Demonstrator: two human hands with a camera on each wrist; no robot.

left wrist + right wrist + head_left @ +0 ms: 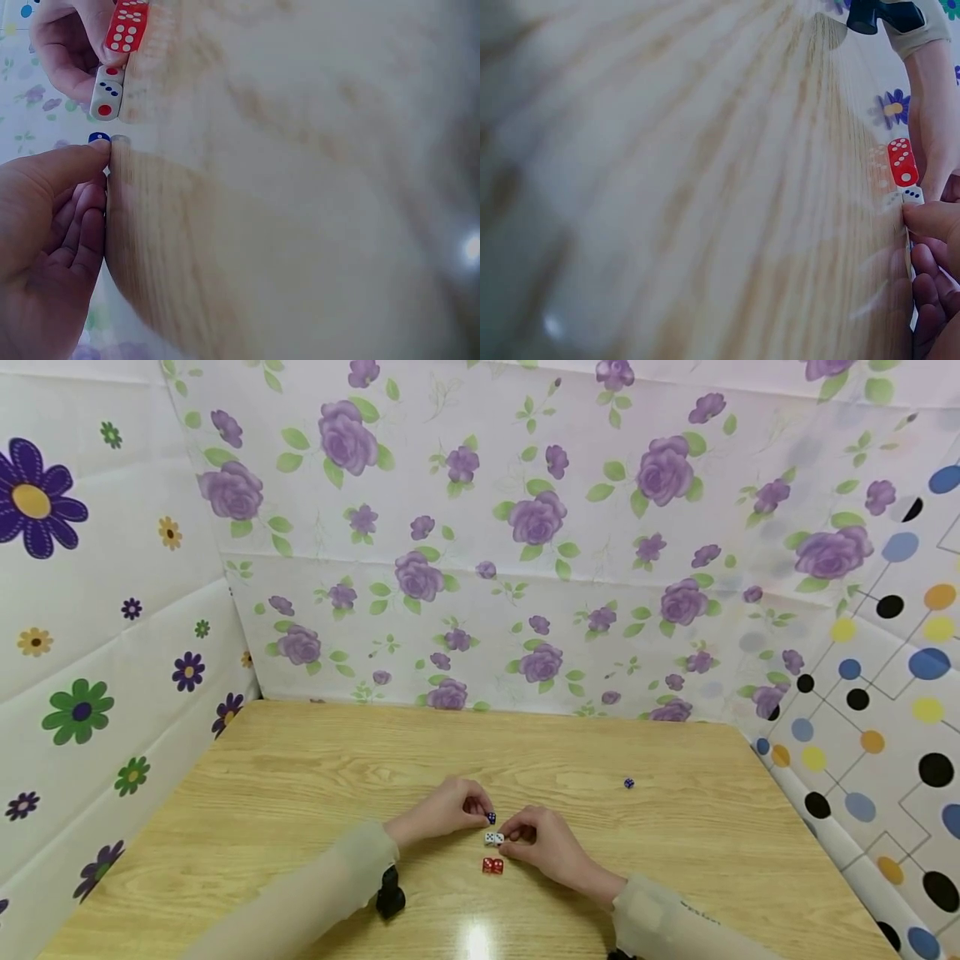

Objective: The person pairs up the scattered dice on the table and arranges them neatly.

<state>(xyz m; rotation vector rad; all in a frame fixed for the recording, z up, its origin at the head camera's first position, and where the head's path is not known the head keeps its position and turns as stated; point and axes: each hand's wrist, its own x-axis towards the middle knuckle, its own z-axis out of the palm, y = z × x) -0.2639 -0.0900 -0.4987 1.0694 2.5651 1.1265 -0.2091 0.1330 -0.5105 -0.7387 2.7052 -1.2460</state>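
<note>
My left hand pinches a small blue die on the wooden table, thumb against it in the left wrist view. Just nearer me, two white dice stand side by side. The fingertips of my right hand hold the right-hand white die, whose white face shows beside the thumb in the right wrist view. Closer still, two red dice sit next to each other, untouched. Another blue die lies apart, farther back on the right.
The wooden table is bounded by a purple-rose cloth at the back. Patterned cloths hang on the left and right. A black strap device sits at my left wrist.
</note>
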